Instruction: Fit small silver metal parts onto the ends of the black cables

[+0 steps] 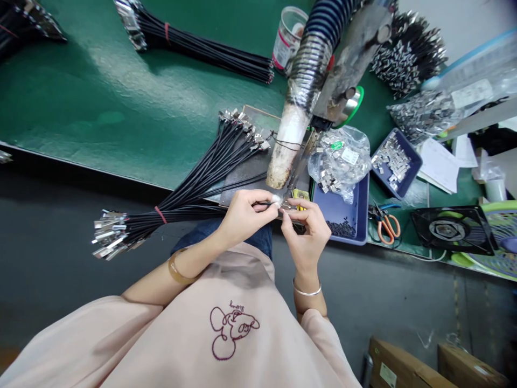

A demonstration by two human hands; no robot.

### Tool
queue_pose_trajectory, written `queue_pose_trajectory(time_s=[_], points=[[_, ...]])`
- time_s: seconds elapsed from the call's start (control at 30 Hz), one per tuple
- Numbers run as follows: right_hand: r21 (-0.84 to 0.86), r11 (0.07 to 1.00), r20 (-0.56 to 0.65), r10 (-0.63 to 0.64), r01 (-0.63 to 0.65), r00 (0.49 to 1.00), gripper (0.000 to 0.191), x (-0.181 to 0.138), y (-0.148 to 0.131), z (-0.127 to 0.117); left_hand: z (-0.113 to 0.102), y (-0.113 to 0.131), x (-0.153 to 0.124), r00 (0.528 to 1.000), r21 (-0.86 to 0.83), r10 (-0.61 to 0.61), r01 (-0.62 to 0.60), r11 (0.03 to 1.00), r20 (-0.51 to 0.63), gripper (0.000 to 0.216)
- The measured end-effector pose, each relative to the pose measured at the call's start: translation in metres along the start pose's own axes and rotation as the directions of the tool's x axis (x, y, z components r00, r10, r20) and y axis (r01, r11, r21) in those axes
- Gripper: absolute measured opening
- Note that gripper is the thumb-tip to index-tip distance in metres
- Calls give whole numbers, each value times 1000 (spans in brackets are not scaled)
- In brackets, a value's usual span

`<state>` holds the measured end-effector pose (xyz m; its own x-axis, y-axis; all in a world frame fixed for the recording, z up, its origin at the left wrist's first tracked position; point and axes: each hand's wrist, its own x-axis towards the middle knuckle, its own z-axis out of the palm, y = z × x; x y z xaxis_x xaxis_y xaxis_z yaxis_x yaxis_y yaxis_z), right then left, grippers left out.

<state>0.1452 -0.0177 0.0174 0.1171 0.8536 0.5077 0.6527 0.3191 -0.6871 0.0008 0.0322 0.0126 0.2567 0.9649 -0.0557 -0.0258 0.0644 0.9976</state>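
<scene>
- The left hand (242,218) is pinching a thin black wire (264,203) between thumb and a white-taped fingertip, fingers closed tight on it.
- The right hand (307,234) is clamping a small metal terminal (287,205) in its fingertips, just beside the wire's free end. The two look to be touching, though the joint is too small to tell for sure.
- Both hands are meeting at the table edge, right over the person's lap, almost fingertip to fingertip.
- The wire is running back left into a fanned cable bundle (189,186), which a red band (160,214) is holding together; the bundle is lying across the green mat (100,97) and hanging over the edge.
- Directly above the hands a white-wrapped nozzle (285,145) is angling down from a ribbed hose (315,48), its tip sitting just beyond the fingertips and crowding the space there.
- Just right of the right hand a blue tray (343,207) is sitting, with a clear bag of metal clips (339,159) resting on its far end.
- Orange-handled scissors (386,225) are lying past the tray, and a black fan (452,229) is lying flat further right, well apart from the hands.
</scene>
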Motion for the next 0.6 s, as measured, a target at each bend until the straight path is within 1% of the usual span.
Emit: queue_pose_trajectory(time_s=[0.13,0.2,0.3,0.4,0.5,0.57,0.6], points=[[26,1000,27,0,-1,1000,13,-4,3,-1,-1,-1,0,998,19,-29,28,999,53,12],[19,1000,30,15,-16,999,11,-6,4,-1,-1,-2,-1,998,24,-34,33,999,58,11],[5,1000,2,31,-31,1000,9,-7,3,0,-1,-2,-1,998,35,-32,30,999,55,12],[63,994,-3,90,-89,996,9,-8,3,2,-3,-2,-1,999,70,-3,0,998,49,16],[142,975,44,168,-173,985,9,-6,3,2,-6,-2,-1,995,113,59,-68,991,75,19],[142,973,70,175,-184,982,9,-5,3,0,-7,-1,-1,992,124,95,-105,987,84,19],[122,979,73,157,-165,985,9,-4,2,0,-7,0,-1,991,125,102,-112,986,84,19]])
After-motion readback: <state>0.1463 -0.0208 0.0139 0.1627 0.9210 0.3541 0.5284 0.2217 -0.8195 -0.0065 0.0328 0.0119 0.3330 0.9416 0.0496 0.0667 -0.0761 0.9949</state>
